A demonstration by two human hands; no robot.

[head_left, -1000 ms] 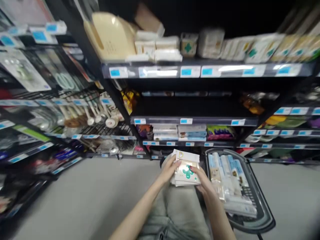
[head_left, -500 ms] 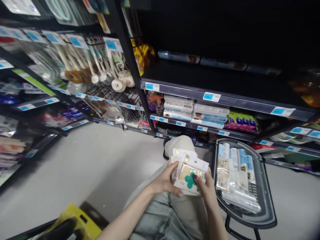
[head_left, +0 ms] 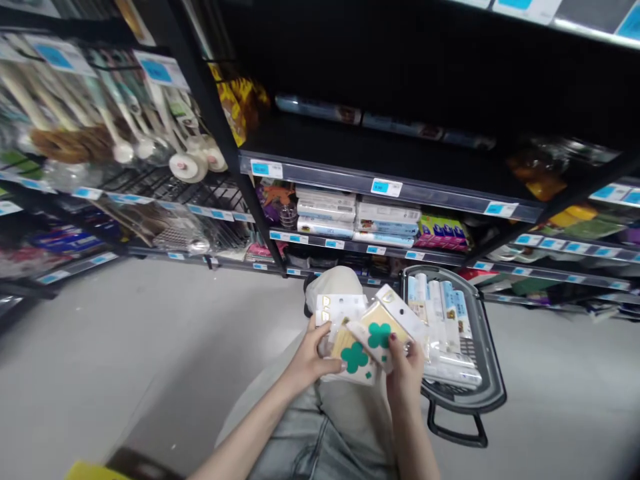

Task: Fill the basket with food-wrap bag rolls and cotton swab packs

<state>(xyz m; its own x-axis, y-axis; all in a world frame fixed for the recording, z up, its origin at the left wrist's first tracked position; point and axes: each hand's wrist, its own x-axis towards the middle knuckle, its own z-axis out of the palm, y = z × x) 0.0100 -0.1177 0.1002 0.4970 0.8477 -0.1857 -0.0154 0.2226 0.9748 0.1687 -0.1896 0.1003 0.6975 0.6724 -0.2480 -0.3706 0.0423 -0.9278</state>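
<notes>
Low over my lap, my left hand (head_left: 314, 359) is closed on a small stack of flat packets (head_left: 345, 303) with white hang tabs. The top packet in that stack has a green clover (head_left: 355, 358) and pale yellow contents under clear wrap. My right hand (head_left: 404, 370) pinches one similar clover packet (head_left: 384, 327), tilted and fanned out to the right, its lower left corner overlapping the stack. What is inside the packets I cannot make out. Right of my hands stands a grey shopping basket (head_left: 493, 363) holding several white and blue rolls (head_left: 436, 300).
Ahead, a dark shelf unit (head_left: 320, 175) carries stacked rolls (head_left: 327, 210) and purple-green boxes (head_left: 443, 232). Ladles and other utensils (head_left: 187, 167) hang at the left. A yellow object (head_left: 93, 472) shows at the lower left edge. The basket handle (head_left: 460, 437) lies folded outward near my right forearm.
My right hand has slid one packet off the stack toward the right, so two clovers show now. The view has turned right, moving the shelves and basket leftward.
</notes>
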